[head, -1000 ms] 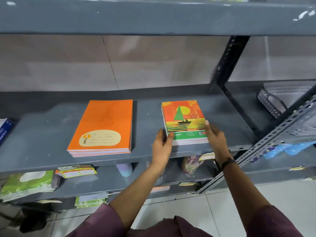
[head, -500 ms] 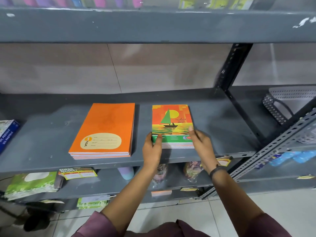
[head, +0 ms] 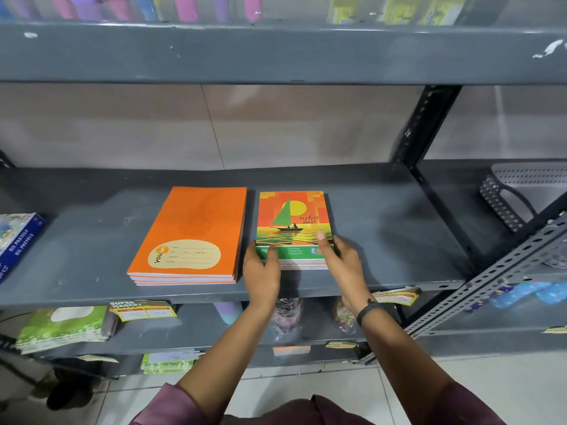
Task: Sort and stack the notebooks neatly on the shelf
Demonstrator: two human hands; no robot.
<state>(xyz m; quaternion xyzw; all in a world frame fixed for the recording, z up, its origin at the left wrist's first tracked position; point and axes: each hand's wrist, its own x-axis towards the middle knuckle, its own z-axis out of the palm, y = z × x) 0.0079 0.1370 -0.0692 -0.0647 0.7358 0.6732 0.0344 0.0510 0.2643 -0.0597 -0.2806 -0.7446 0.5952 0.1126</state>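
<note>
Your two hands bracket the near end of the sailboat notebook stack (head: 293,228) on the grey shelf (head: 383,240), which lies directly ahead of you with its long axis running from you toward the back wall. The orange notebook stack (head: 190,234) sits just beside it to your left, parallel, a narrow strip of shelf showing between the two piles.

Your left hand (head: 262,271) is the nearer one to that gap: its fingers (head: 271,256) curl loosely over the stack's near left corner, thumb side against the left edge, touching the cover and not closed around anything. Your right hand (head: 343,265) rests at the near right corner, index finger (head: 322,240) stretched flat on the cover, the other fingers along the right edge (whether the thumb is under the pile cannot be told). Neither hand lifts the stack; both are partly open and pressing or steadying it.

The sorting looks nearly done, with two like-covered piles side by side. What remains, judging from the layered near edges, is squaring the sailboat pile, and any nudge leftward would depend on that thin gap to the orange pile, whose near edge sits slightly closer to you.
</note>
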